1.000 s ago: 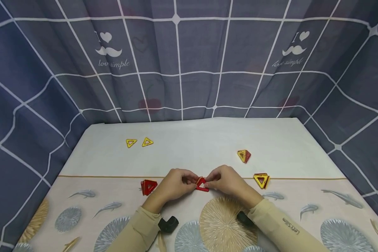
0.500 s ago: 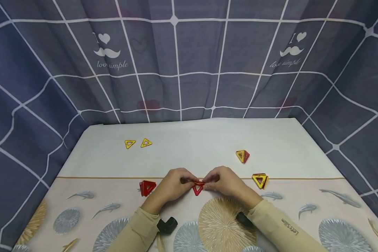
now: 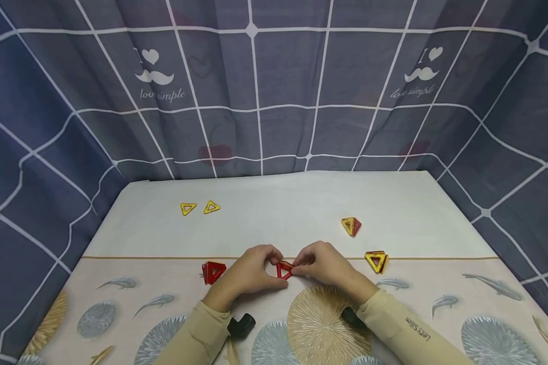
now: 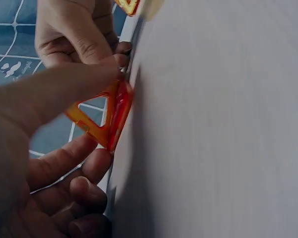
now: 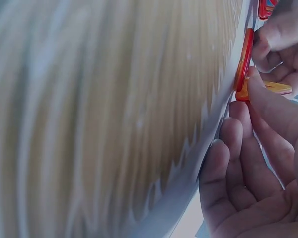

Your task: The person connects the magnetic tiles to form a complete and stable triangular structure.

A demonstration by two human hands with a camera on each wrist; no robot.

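In the middle of the table, a red triangular magnetic tile (image 3: 283,274) lies between the two hands. Joined along one edge, an orange triangular tile (image 4: 92,130) tilts up from it. My right hand (image 3: 325,264) pinches the joined tiles at their right corner between thumb and fingertips. Beside them my left hand (image 3: 252,271) has its thumb spread away in front, while its fingertips touch the far left corner. The right wrist view shows the red tile (image 5: 245,59) nearly edge-on, with the other hand's fingers behind it.
A red tile cluster (image 3: 213,272) sits left of the left forearm. Two yellow triangular tiles (image 3: 188,209) lie far left. A yellow-and-red pyramid (image 3: 351,226) and a yellow-topped tile cluster (image 3: 376,261) stand to the right. A checked curtain (image 3: 283,86) surrounds the table.
The red and orange tiles have turned between the hands and shifted slightly left. My left thumb has let go and spread toward the near side; the right hand keeps its pinch.
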